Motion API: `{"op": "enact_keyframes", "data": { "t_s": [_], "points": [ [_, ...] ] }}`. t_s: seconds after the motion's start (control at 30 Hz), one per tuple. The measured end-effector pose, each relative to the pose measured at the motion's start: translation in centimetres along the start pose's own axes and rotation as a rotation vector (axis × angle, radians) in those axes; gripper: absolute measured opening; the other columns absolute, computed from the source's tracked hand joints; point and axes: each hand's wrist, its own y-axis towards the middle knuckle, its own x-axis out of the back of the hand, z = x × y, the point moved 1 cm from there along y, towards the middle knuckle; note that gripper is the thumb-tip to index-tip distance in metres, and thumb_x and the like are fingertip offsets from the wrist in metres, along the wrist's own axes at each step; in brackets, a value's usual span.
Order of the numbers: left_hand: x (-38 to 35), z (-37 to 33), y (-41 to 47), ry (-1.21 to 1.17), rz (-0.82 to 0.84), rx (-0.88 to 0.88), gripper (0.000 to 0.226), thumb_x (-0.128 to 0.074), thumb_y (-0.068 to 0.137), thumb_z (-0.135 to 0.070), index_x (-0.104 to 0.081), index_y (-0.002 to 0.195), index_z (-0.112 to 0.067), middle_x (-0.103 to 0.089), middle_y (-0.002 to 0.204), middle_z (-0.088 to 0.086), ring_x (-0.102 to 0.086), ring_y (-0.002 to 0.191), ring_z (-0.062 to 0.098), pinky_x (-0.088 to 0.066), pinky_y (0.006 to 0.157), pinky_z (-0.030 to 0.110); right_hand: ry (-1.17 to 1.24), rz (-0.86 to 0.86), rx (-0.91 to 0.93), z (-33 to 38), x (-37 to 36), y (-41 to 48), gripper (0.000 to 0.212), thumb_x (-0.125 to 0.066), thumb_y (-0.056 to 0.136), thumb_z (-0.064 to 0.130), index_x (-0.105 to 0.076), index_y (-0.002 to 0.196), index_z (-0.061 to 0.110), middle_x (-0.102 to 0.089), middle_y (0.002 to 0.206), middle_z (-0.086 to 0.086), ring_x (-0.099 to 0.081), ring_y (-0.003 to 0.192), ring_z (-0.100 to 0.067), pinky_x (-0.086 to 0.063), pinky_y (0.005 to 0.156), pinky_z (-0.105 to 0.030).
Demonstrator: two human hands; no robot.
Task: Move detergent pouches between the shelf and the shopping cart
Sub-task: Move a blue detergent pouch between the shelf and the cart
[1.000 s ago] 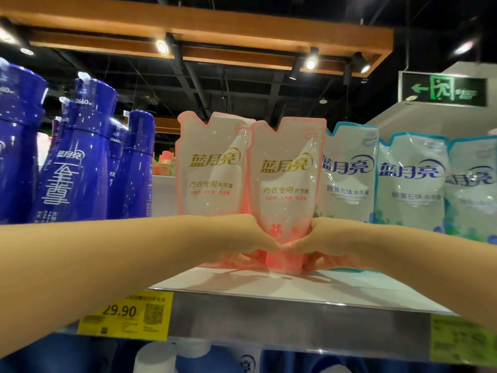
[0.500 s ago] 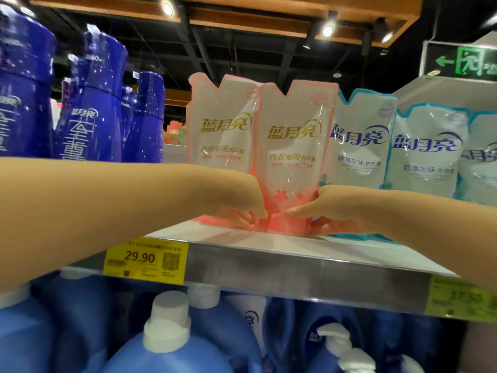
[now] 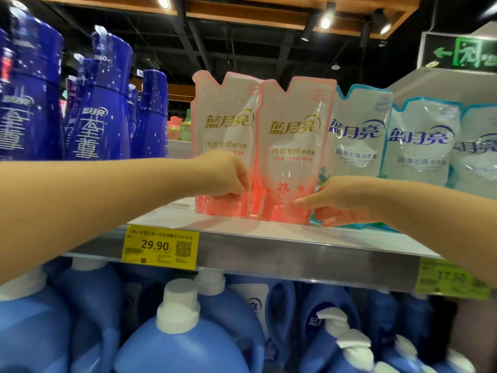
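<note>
Settling or lifting pink detergent pouches at the shelf (image 3: 269, 254); cannot tell which direction, no shopping cart in view. Left hand (image 3: 226, 179) curled around the lower part of the left pink pouch (image 3: 223, 125), fingers closed on it. Right hand (image 3: 341, 200) pinching the lower right corner of the right pink pouch (image 3: 293, 146), thumb pressed to its front. Both pouches upright, touching side by side, bases on the shelf near its front edge. Next, likely: firm hold low on each soft bag, kept upright so neither slumps against the blue-trimmed pouches (image 3: 357, 135). Counted: two pink pouches, at least three blue-trimmed ones rightward, two yellow price tags (image 3: 161, 247).
</note>
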Motion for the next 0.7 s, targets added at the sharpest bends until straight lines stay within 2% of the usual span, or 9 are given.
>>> {"op": "enact_keyframes", "data": {
  "t_s": [0.07,0.17,0.27,0.4,0.57,0.63,0.7],
  "points": [
    [0.2,0.0,-0.1,-0.058,-0.035,0.018,0.017,-0.055,0.090,-0.010,-0.069,0.095,-0.018,-0.067,0.077,-0.005,-0.064,0.067,0.006,-0.057,0.066,0.022,0.009,-0.073,0.000,0.0,-0.3,-0.5,0.024,-0.070,0.081,0.037,-0.058,0.089,0.017,-0.062,0.102,-0.003,-0.060,0.101,-0.019,-0.052,0.084,-0.028],
    [0.7,-0.1,-0.2,-0.095,-0.114,-0.009,0.018,-0.051,0.093,-0.010,-0.068,0.093,-0.017,-0.067,0.075,-0.004,-0.064,0.066,0.005,-0.054,0.061,0.019,-0.015,-0.149,0.017,0.2,-0.4,-1.2,0.031,-0.067,0.084,0.037,-0.055,0.103,0.016,-0.061,0.108,-0.002,-0.058,0.101,-0.017,-0.052,0.083,-0.028],
    [1.4,-0.7,-0.3,-0.135,-0.197,-0.050,0.015,-0.051,0.094,-0.014,-0.065,0.091,-0.018,-0.065,0.075,-0.005,-0.062,0.065,0.004,-0.051,0.057,0.016,-0.035,-0.237,0.076,0.7,-0.1,-2.1,0.031,-0.065,0.086,0.034,-0.053,0.108,0.015,-0.059,0.108,-0.005,-0.058,0.102,-0.021,-0.052,0.088,-0.032],
    [1.3,-1.4,-0.9,-0.135,-0.259,-0.121,0.012,-0.054,0.093,-0.021,-0.065,0.089,-0.019,-0.068,0.075,-0.004,-0.064,0.064,0.003,-0.048,0.056,0.014,-0.349,-0.464,0.218,1.0,0.3,-3.4,0.049,-0.060,0.088,0.041,-0.051,0.129,0.014,-0.057,0.126,-0.006,-0.054,0.112,-0.022,-0.041,0.089,-0.029],
    [0.1,-2.4,-2.8,-0.098,-0.308,-0.174,0.018,-0.053,0.093,-0.023,-0.069,0.092,-0.014,-0.069,0.075,-0.001,-0.064,0.070,0.009,-0.051,0.072,0.023,-0.438,-0.511,0.361,0.0,-0.2,-5.5,0.037,-0.057,0.090,0.036,-0.056,0.123,0.018,-0.062,0.118,-0.004,-0.057,0.104,-0.019,-0.038,0.079,-0.023],
    [0.1,-3.3,-4.0,-0.090,-0.319,-0.191,0.019,-0.053,0.093,-0.024,-0.069,0.092,-0.013,-0.068,0.074,-0.002,-0.063,0.070,0.009,-0.048,0.070,0.020,-0.458,-0.518,0.394,-0.2,-0.4,-6.8,0.036,-0.057,0.090,0.037,-0.056,0.121,0.019,-0.062,0.118,-0.004,-0.056,0.108,-0.019,-0.041,0.083,-0.026],
    [0.2,-4.7,-5.4,-0.085,-0.319,-0.208,0.021,-0.052,0.093,-0.025,-0.069,0.094,-0.012,-0.067,0.074,-0.001,-0.063,0.072,0.011,-0.049,0.074,0.024,-0.461,-0.528,0.417,-0.3,-0.2,-8.4,0.035,-0.056,0.090,0.037,-0.057,0.121,0.020,-0.062,0.120,-0.002,-0.055,0.111,-0.020,-0.043,0.090,-0.030]
  ]
}}
